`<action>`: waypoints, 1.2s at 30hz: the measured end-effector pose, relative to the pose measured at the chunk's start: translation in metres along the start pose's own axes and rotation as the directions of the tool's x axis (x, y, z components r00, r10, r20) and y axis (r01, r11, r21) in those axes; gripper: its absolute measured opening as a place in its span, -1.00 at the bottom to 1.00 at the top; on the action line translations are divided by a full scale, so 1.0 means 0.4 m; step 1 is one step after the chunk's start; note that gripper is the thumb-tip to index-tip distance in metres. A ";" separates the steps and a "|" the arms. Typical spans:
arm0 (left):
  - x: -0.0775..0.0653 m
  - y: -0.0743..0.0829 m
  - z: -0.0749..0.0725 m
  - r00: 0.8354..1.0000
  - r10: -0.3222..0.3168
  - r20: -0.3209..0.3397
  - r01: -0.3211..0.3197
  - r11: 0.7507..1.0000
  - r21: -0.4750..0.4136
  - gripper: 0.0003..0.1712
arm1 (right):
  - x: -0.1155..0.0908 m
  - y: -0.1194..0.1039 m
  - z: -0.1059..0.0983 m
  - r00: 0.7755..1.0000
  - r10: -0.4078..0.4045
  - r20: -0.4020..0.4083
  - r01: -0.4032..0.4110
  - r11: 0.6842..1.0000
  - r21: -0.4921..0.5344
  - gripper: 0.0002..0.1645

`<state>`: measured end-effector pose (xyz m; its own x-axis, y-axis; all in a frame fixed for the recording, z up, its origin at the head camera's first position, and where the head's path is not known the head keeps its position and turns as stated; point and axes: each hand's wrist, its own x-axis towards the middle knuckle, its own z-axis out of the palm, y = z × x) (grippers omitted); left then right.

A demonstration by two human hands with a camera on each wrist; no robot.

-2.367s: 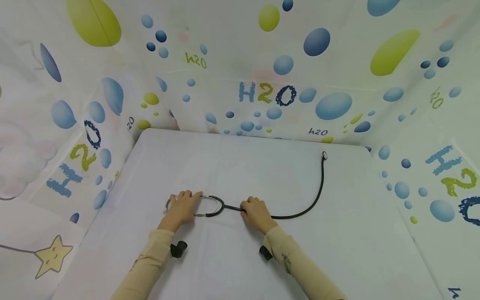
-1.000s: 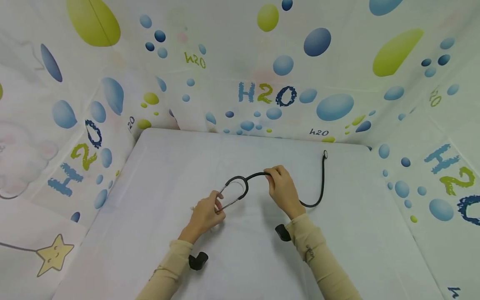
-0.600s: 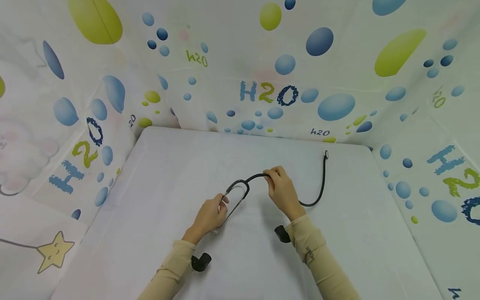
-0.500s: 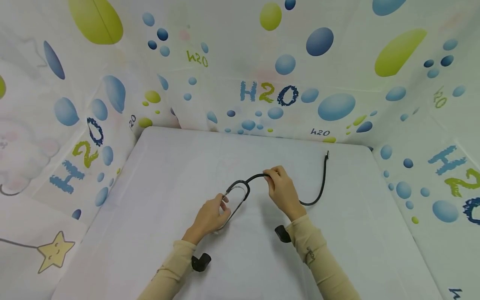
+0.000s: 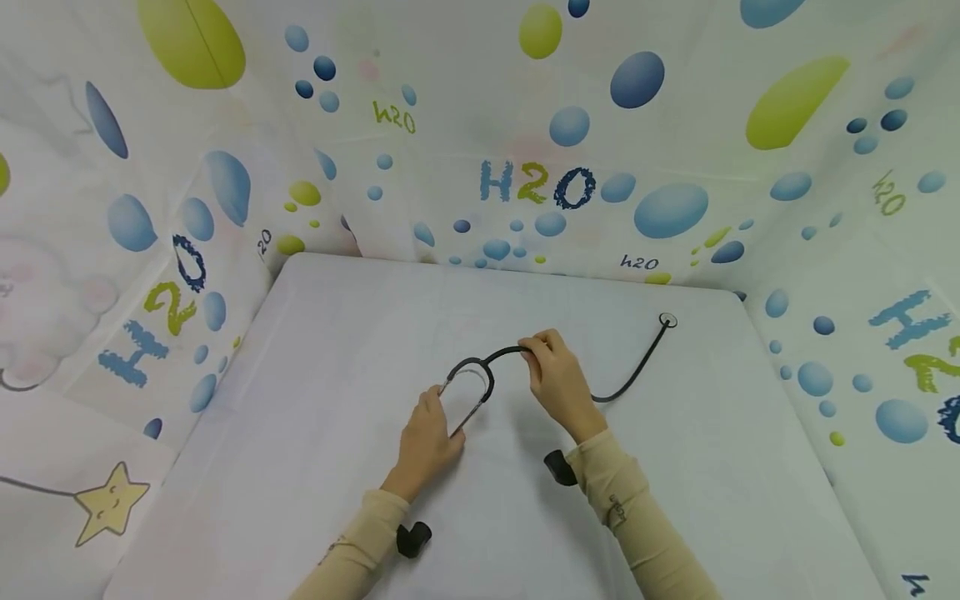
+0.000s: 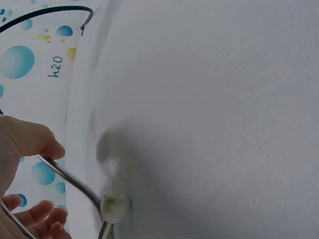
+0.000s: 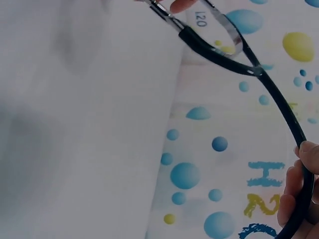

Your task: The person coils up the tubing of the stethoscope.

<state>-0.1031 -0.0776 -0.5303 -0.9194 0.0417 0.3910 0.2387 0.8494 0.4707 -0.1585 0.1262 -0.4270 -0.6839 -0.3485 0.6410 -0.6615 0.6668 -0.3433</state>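
Note:
A black stethoscope is held up between both hands, its Y-shaped tubing [image 5: 491, 379] raised off the table. My left hand [image 5: 427, 440] grips the metal ear tubes [image 5: 463, 421], the thumb against one of them. In the left wrist view a whitish ear tip [image 6: 114, 208] shows beyond the fingers. My right hand [image 5: 558, 387] pinches the single tube just past the fork; in the right wrist view its fingers [image 7: 294, 184] curl round that tube. From there the tubing hangs to the right and ends in a round chest piece [image 5: 667, 321] near the table's far right corner.
A white-covered table [image 5: 360, 333] lies under the hands. Behind and at both sides stand white cloth walls [image 5: 450, 75] printed with blue and green drops. Each sleeve has a black wrist device, left [image 5: 414, 540] and right [image 5: 559, 468].
Both hands have lifted the stethoscope from the table and moved right. Lately the left hand has shifted its hold on the ear tubes, and the chest piece has swung right and turned.

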 end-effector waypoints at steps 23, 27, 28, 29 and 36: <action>0.074 -0.018 -0.132 0.983 0.052 0.175 -0.014 0.977 -0.211 -0.39 | -0.035 0.018 -0.060 0.897 0.259 0.358 -0.237 0.966 -0.105 -0.83; 0.077 -0.015 -0.135 0.982 0.070 0.173 -0.037 0.981 -0.192 -0.40 | -0.041 0.013 -0.063 0.888 0.265 0.376 -0.245 0.964 -0.102 -0.81; 0.078 -0.014 -0.136 0.982 0.073 0.172 -0.038 0.979 -0.199 -0.40 | -0.042 0.012 -0.064 0.890 0.261 0.374 -0.242 0.965 -0.099 -0.81; 0.079 -0.014 -0.138 0.983 0.074 0.170 -0.037 0.977 -0.208 -0.40 | -0.042 0.010 -0.065 0.893 0.256 0.371 -0.236 0.967 -0.098 -0.81; 0.086 -0.010 -0.154 0.981 0.032 0.194 0.021 0.964 -0.264 -0.40 | -0.042 -0.012 -0.078 0.886 0.230 0.403 -0.204 0.973 -0.106 -0.83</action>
<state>-0.1165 -0.1119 -0.4701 -0.9546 0.1697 0.2449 0.2932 0.6812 0.6708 -0.1343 0.1494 -0.4145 -0.8819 -0.4209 0.2124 -0.4715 0.7901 -0.3918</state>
